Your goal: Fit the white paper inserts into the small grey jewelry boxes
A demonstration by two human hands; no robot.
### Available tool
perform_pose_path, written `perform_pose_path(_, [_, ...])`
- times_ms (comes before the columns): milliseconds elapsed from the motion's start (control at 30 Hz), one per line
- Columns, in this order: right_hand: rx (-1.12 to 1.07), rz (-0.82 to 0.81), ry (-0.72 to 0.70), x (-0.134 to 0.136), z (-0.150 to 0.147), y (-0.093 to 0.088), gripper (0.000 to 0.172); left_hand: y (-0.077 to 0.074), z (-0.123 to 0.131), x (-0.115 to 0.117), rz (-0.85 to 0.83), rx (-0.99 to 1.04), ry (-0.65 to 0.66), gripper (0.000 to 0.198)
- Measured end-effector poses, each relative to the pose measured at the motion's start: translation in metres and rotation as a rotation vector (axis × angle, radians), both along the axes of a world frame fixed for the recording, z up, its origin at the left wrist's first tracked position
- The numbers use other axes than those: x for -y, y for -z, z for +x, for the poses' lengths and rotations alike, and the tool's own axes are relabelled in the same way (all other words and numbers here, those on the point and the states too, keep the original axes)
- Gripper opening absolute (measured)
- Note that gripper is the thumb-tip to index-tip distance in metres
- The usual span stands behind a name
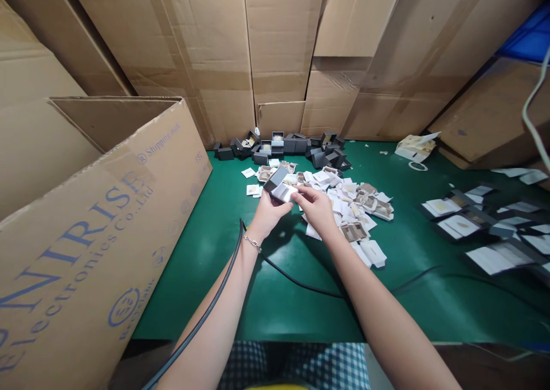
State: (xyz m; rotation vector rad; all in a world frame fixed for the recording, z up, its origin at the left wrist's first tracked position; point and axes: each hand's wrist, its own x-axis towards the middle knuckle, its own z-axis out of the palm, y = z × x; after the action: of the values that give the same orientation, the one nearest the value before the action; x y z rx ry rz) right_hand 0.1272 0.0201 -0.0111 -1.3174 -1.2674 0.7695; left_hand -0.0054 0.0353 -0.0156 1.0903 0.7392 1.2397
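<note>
The green table [292, 315] is leaving mostly open room at six o'clock, toward its near edge; a carton [129, 207] is bounding nine o'clock, a paper pile [344, 198] spreading at three. The left hand [271, 211], curled, is holding a dark box [275, 178] at its twelve o'clock; the right hand [318, 205], nearly closed, is pinching a white card [283, 193] at ten.

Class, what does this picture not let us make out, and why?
Head view:
Most fingers of the left hand: hidden behind the black box.
Any print on the white paper: too small.
Floor of the printed carton: hidden by its wall.
Rightmost cards: blurred, cut off by the edge.
</note>
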Motion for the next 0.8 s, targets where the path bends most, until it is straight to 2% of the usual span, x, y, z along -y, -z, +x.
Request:
perform_pose_path(233, [-0.184, -0.014, -0.01, -0.0006, -0.0017, 0.0013, 0.035, -0.0037, 0.0038, 0.0024, 0.043, -0.038, -0.021, 0.061])
perform_pose_path(433, [-0.326, -0.043, -0.055, -0.002, -0.0022, 0.0011, 0.038, 0.0017, 0.0057, 0.0007, 0.06, -0.033, -0.043, 0.059])
perform_pose_path(600, [-0.366, -0.056, -0.051, -0.0016, -0.0024, -0.0002, 0.038, 0.0055, 0.0064, -0.0003, 0.061, -0.085, -0.055, 0.058])
perform_pose_path(800, [-0.359, -0.042, -0.075, 0.0004, -0.0032, -0.0028, 0.037, 0.0048, 0.0083, 0.0014, 0.049, -0.042, -0.053, 0.055])
